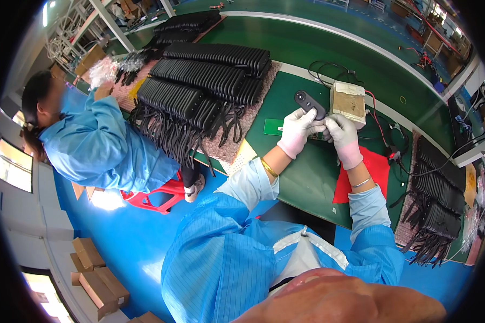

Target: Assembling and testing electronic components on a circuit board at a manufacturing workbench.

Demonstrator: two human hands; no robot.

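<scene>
Workbench [307, 177] with a green top runs from the upper left down to the lower right, and everything else lies on it or beside it. Rows of black oblong devices [210, 75], each trailing a black cable, lie stacked in overlapping lines on a brown mat at the left part of the bench; a second, smaller batch [439, 204] of the same black parts sits at the right end. A co-worker in a blue coat [99, 148] leans over the bench at the left, seated on a red stool [156, 198]. Brown cardboard boxes [94, 277] stand on the blue floor at the lower left. A red sheet [380, 169] lies on the bench under the wearer's right forearm. A small taped cardboard box [349, 102] sits just behind the hands, with black and red wires around it.

Both hands wear white gloves and meet above the bench. The left hand [295, 132] is closed around the near end of a black oblong device [310, 103], which points up and away toward the taped box. The right hand [342, 137] is curled beside the left, its fingertips pinching at the same near end of the device.
</scene>
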